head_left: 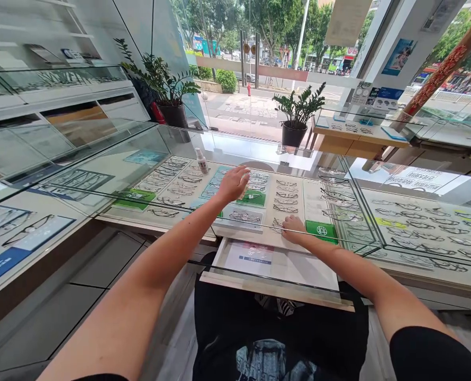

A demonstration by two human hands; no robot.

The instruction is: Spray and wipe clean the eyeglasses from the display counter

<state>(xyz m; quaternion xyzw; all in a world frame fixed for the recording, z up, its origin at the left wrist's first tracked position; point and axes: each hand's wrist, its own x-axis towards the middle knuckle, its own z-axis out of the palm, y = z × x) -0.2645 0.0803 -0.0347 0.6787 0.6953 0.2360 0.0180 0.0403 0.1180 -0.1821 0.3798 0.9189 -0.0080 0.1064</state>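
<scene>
Bare hands (pixel 234 183) above displayed eyeglasses (pixel 286 194).

Your head camera looks forward and down, from above your shirt (pixel 235 323) and the near edge of the display case (pixel 235 151). Its view spans the case obliquely, near edge low, far edge higher, running past both side borders. Your left hand (pixel 234 183) and right hand (pixel 293 227) lie at arm's reach, near mid-view. Beyond the far edge, the camera faces the window (pixel 223 114) and street.
</scene>
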